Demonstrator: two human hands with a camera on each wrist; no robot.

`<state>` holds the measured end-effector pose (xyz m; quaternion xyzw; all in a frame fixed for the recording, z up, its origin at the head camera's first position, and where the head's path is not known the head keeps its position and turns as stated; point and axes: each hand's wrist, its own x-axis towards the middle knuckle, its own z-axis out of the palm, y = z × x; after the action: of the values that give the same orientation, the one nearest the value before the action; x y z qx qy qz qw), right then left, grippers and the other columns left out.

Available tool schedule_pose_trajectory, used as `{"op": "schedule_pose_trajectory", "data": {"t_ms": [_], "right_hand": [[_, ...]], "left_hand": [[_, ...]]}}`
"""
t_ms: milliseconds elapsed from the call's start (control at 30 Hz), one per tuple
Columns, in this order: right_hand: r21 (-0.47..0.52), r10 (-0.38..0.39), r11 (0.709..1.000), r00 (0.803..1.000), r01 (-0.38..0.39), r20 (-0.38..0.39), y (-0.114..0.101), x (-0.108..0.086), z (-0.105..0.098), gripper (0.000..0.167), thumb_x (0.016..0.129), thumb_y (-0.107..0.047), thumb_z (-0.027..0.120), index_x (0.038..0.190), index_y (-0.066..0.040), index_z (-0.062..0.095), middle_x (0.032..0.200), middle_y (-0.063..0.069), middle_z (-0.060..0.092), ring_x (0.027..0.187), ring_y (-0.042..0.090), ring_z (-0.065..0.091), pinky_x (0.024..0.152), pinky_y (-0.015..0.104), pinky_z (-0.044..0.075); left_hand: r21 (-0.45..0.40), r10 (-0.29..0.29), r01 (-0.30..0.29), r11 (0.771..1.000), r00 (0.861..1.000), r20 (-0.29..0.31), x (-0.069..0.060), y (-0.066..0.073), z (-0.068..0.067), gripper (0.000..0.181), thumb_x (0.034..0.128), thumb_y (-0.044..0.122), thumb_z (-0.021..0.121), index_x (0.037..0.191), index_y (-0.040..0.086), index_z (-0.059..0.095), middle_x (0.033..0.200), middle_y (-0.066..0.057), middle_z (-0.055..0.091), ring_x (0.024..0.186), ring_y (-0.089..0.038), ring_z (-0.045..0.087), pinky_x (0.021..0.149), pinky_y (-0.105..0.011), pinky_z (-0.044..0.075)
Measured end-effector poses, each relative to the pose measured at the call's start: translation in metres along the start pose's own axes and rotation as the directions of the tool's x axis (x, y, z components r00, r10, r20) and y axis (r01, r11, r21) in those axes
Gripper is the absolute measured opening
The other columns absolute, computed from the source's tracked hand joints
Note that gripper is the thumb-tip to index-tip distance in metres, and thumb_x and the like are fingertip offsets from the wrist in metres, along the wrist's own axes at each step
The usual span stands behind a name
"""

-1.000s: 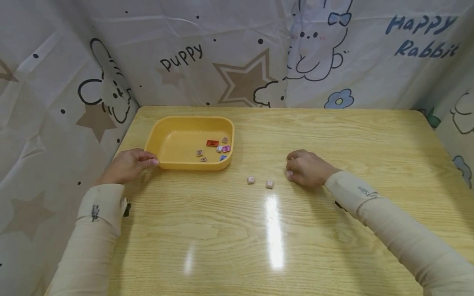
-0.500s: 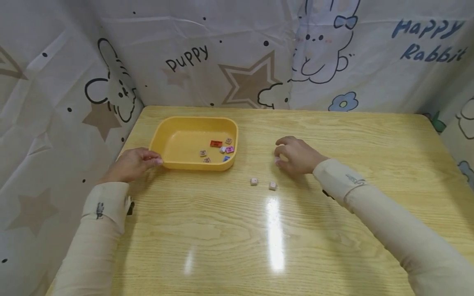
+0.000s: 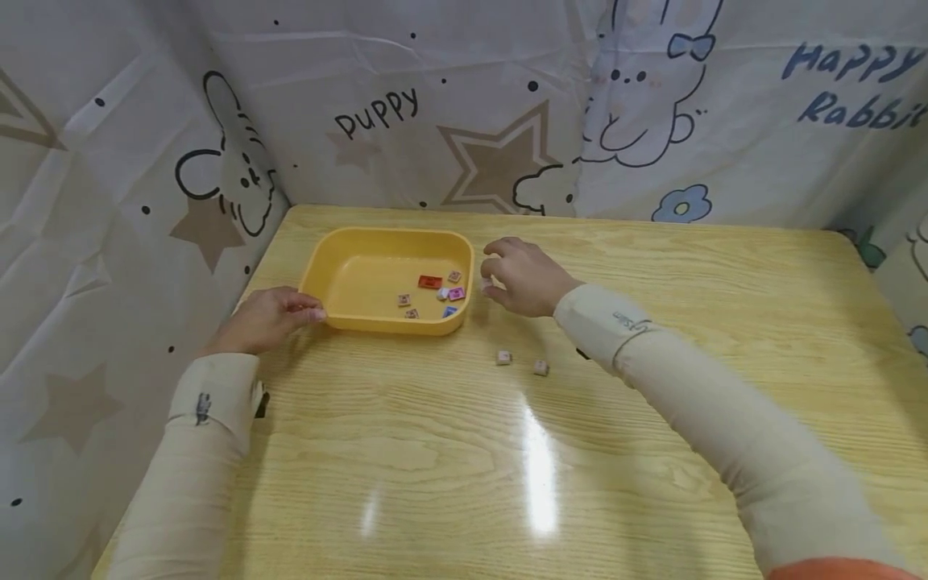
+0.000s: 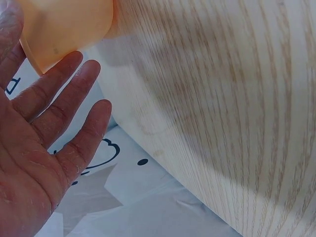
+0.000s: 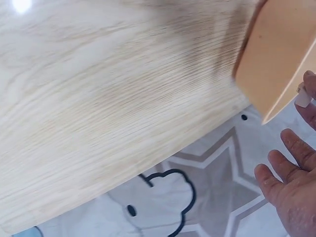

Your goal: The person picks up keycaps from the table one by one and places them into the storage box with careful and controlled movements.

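My left hand grips the near left corner of the yellow plastic tray between thumb and fingers. In the left wrist view its other fingers stretch out loosely below the tray wall. At the tray's right side, my right hand pinches a small pale keycap between thumb and forefinger, just outside the rim. Two pale pink keycaps, a left one and a right one, sit on the table in front of that hand.
Inside the tray lie several small keycaps, among them a wide red one, a magenta one and a blue one. The wood-grain table ends at a printed cloth behind and at the left.
My right hand has moved left and away from me with the pale keycap, from beside the two loose keycaps to the tray's right rim. The left hand stays at the tray corner.
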<state>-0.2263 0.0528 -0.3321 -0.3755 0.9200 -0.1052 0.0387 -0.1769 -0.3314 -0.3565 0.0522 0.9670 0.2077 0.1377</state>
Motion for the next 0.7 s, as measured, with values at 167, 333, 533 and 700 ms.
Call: {"op": "schedule_pose_trajectory", "data": {"t_ms": [167,333,533,700], "right_hand": [[-0.014,-0.009,1.0,1.0,0.009,0.019,-0.014,0.014,0.0,0.02,0.093,-0.024,0.061,0.106,-0.01,0.068,0.14,0.016,0.051,0.134,0.034,0.043,0.111,0.051,0.037],[-0.02,-0.032,0.999,1.0,0.032,0.002,-0.023,0.022,0.002,0.021,0.093,-0.026,0.063,0.107,-0.012,0.068,0.14,0.015,0.052,0.135,0.035,0.043,0.113,0.05,0.035],[0.004,-0.036,0.999,0.999,0.036,-0.012,-0.024,0.025,0.004,0.036,0.092,-0.036,0.062,0.117,-0.01,0.064,0.142,0.016,0.048,0.136,0.035,0.041,0.112,0.051,0.036],[0.01,0.008,1.0,1.0,-0.008,0.021,-0.014,0.019,0.007,0.035,0.092,-0.032,0.063,0.118,-0.008,0.063,0.144,0.018,0.046,0.138,0.035,0.039,0.111,0.053,0.036]], "left_hand": [[-0.006,0.02,-0.02,1.0,1.0,-0.007,0.0,0.0,0.001,0.05,0.0959,0.045,0.052,0.123,0.004,0.063,0.126,-0.022,0.061,0.116,-0.037,0.055,0.099,-0.053,0.043],[-0.01,0.0,0.0,1.0,1.0,0.001,0.001,0.001,0.002,0.051,0.0955,0.046,0.052,0.123,0.004,0.062,0.126,-0.021,0.061,0.116,-0.036,0.055,0.099,-0.054,0.043],[-0.01,-0.006,0.006,1.0,1.0,0.004,0.001,0.001,0.001,0.051,0.0953,0.047,0.052,0.123,0.006,0.063,0.128,-0.021,0.06,0.12,-0.037,0.053,0.101,-0.055,0.042],[-0.011,-0.025,0.025,1.0,1.0,0.012,-0.003,0.001,-0.001,0.051,0.0956,0.048,0.051,0.125,0.007,0.062,0.13,-0.021,0.059,0.12,-0.037,0.053,0.1,-0.055,0.042]]}}
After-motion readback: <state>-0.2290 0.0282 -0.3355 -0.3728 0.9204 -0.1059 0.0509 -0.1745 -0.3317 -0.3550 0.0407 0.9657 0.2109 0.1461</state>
